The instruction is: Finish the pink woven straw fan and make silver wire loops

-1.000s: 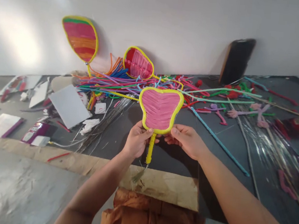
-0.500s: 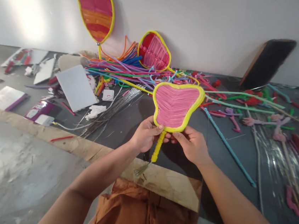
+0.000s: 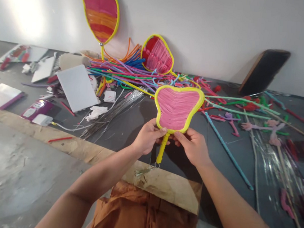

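Note:
A pink hand fan (image 3: 178, 107) with a thick yellow rim and a yellow wrapped handle is held up in front of me. My left hand (image 3: 148, 137) pinches its lower left edge beside the handle, thumb on the front. On the lower right edge, my right hand (image 3: 193, 145) grips the rim with its thumb in front and the fingers behind, partly hidden. From the handle's end hang a small metal ring (image 3: 157, 165) and a greenish tassel (image 3: 143, 172). Behind the fan lies a heap of coloured pipe cleaners (image 3: 129, 70).
Two more fans, one striped (image 3: 100, 12) and one pink and red (image 3: 159, 55), lean at the wall. A phone (image 3: 266, 72) leans to the right. A white board (image 3: 78, 88), a purple device (image 3: 37, 108) and silvery strands (image 3: 108, 113) lie left; a blue pipe cleaner (image 3: 228, 151) lies right.
The view has shifted slightly. Both hands keep the same hold on the fan, and the ring at the handle's end now shows clearly.

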